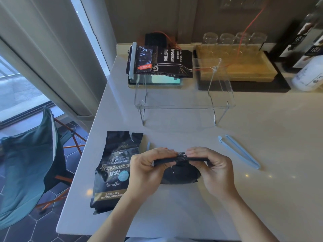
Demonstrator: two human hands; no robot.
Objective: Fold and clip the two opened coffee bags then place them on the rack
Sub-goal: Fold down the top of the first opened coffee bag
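A small black coffee bag [180, 173] stands on the white table in front of me. My left hand [148, 169] and my right hand [213, 167] pinch its top edge from both sides, with the top folded over into a flat strip. A larger black Blue Mountain coffee bag [113, 172] lies flat to the left, its top torn open. An open light blue clip [239, 151] lies on the table to the right. Part of another blue clip [148, 145] shows behind my left hand. A clear acrylic rack [183, 95] stands further back.
On the rack's left end lies a black coffee bag [162, 61] sealed with a blue clip [133, 61]. Behind are a wooden tray [244, 67], several glasses [234, 38], a white bottle [309, 74] and an orange cable [248, 27]. A teal folding chair [29, 163] stands left of the table edge.
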